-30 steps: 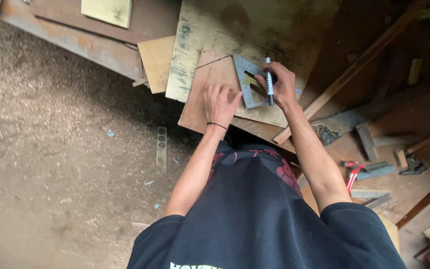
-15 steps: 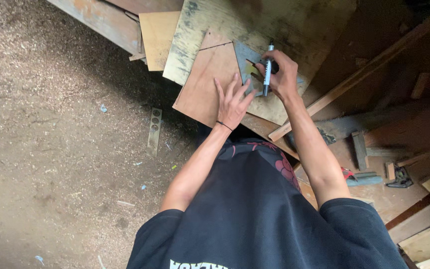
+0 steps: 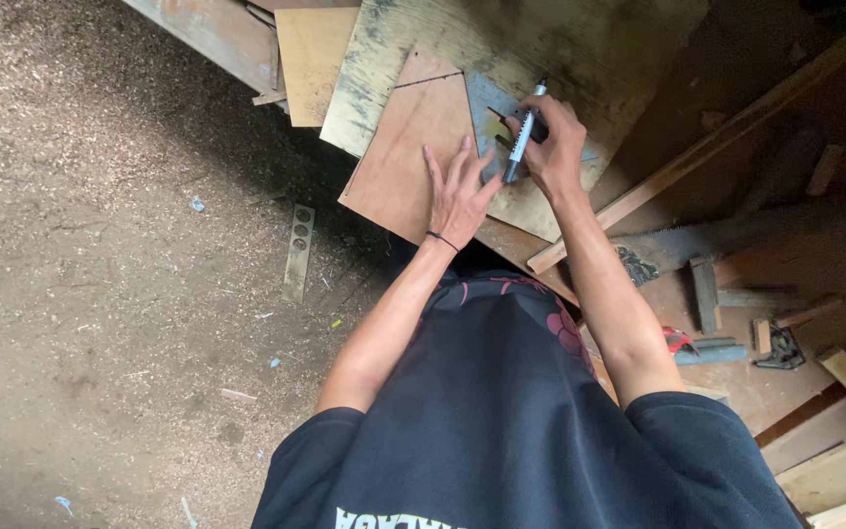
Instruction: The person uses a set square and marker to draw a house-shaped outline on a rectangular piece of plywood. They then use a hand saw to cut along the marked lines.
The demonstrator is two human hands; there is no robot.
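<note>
Head view: marker (image 3: 522, 133) gripped in right hand (image 3: 552, 147) fingers, above plywood (image 3: 408, 157).

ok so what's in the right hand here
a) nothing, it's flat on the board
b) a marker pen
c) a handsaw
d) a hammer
b: the right hand grips a marker pen over the metal square, while the left hand lies flat on the brown plywood piece; the handsaw lies untouched on the bench.
</note>
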